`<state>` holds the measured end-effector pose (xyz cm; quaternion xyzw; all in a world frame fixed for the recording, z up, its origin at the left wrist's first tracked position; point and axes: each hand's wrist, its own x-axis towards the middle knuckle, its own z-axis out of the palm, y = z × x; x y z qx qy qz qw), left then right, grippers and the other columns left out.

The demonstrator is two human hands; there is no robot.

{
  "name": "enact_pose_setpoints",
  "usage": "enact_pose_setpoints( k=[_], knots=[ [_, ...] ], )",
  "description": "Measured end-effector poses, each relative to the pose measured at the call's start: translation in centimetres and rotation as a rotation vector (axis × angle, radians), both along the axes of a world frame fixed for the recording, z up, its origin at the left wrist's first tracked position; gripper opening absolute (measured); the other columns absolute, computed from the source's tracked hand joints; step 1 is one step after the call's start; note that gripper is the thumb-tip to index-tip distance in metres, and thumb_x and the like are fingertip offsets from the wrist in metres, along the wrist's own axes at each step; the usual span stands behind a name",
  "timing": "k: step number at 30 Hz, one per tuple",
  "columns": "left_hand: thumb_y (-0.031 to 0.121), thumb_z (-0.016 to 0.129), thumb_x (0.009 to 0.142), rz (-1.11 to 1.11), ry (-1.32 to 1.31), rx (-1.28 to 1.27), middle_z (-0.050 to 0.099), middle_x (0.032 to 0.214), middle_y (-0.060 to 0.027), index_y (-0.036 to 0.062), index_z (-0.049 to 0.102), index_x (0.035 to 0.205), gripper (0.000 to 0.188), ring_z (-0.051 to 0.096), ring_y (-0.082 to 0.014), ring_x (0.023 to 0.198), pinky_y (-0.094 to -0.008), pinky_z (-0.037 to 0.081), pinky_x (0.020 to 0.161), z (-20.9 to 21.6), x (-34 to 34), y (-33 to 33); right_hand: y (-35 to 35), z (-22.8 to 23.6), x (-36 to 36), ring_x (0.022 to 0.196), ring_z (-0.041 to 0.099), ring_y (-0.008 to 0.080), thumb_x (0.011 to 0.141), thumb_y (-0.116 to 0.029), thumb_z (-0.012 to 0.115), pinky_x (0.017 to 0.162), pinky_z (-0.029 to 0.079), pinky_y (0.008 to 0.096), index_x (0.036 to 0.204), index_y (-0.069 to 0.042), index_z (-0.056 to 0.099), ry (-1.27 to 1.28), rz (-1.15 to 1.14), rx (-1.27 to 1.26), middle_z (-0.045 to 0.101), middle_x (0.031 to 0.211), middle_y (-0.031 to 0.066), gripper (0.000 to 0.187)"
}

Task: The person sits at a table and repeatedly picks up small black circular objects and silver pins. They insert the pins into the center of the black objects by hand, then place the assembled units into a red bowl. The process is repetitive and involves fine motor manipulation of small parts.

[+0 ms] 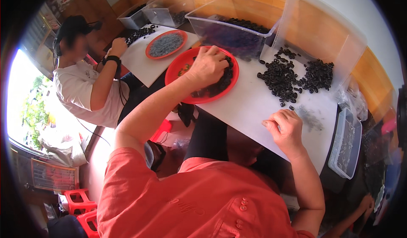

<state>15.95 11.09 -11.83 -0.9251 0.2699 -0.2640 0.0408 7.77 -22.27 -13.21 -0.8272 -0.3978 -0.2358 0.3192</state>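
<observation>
My left hand (207, 68) is over a red round tray (171, 72), fingers curled down and drawn together above the small black parts (224, 79) lying in it. Whatever those fingers hold, if anything, is hidden. Near the front edge of the white tabletop (237, 113), my right hand (286, 130) is closed with thumb and forefinger close together; I cannot make out anything between them. Just beyond it lie two heaps of small black ring-shaped parts (280, 77). Beside that hand is a scatter of tiny clear pieces (310, 118).
Clear bins (233, 30) with black parts line the back wall. A large translucent bin (322, 34) stands behind the heaps. A shallow container (347, 147) sits at right. At left a co-worker (91, 77) sits by an orange tray of greyish pieces (166, 44). Another person's hand (366, 203) shows lower right.
</observation>
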Motion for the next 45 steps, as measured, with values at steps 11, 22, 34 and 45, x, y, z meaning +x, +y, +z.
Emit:
enact_pose_setpoints(
  k=[11,22,34,45],
  knots=[
    [0.021,0.078,0.078,0.434,-0.141,-0.676,0.064,0.108,-0.0118,0.0070,0.071,0.111,0.037,0.055,-0.0330,0.107,-0.0436,0.045,0.094,-0.7,-8.8,8.2,-0.3,0.8,-0.4,0.064,0.058,0.0247,0.077,-0.009,0.078,0.061,0.044,0.0377,0.072,-0.009,0.058,-0.006,-0.055,0.088,0.059,0.067,0.0040,0.021],
    [-0.002,0.076,0.071,0.604,0.006,-1.712,0.067,0.090,-0.0085,-0.0042,0.060,0.129,0.060,0.066,-0.0164,0.083,-0.0297,0.054,0.075,-4.8,-12.2,4.1,-1.8,0.6,-1.2,0.050,0.050,0.0268,0.074,-0.004,0.075,0.048,0.037,0.0386,0.062,-0.008,0.041,0.052,-0.116,0.072,0.046,0.055,0.0082,0.036],
    [0.016,0.073,0.090,0.510,-0.356,-1.351,0.064,0.090,-0.0044,0.0018,0.062,0.126,0.041,0.060,-0.0113,0.073,-0.0250,0.049,0.064,-6.0,-15.8,3.9,-5.8,0.2,-8.8,0.077,0.058,0.0288,0.075,-0.019,0.082,0.071,0.047,0.0402,0.088,-0.009,0.063,-0.016,-0.002,0.187,0.058,0.081,0.0064,0.025],
    [-0.002,0.074,0.076,-0.335,0.209,-0.498,0.059,0.087,-0.0095,0.0034,0.069,0.090,0.016,0.054,-0.0296,0.084,-0.0387,0.045,0.074,0.0,-6.9,-17.7,-9.6,-1.9,-8.0,0.055,0.046,0.0080,0.093,-0.016,0.074,0.050,0.037,0.0249,0.078,0.000,0.058,0.608,-0.114,0.718,0.053,0.062,0.0015,0.027]
  ],
)
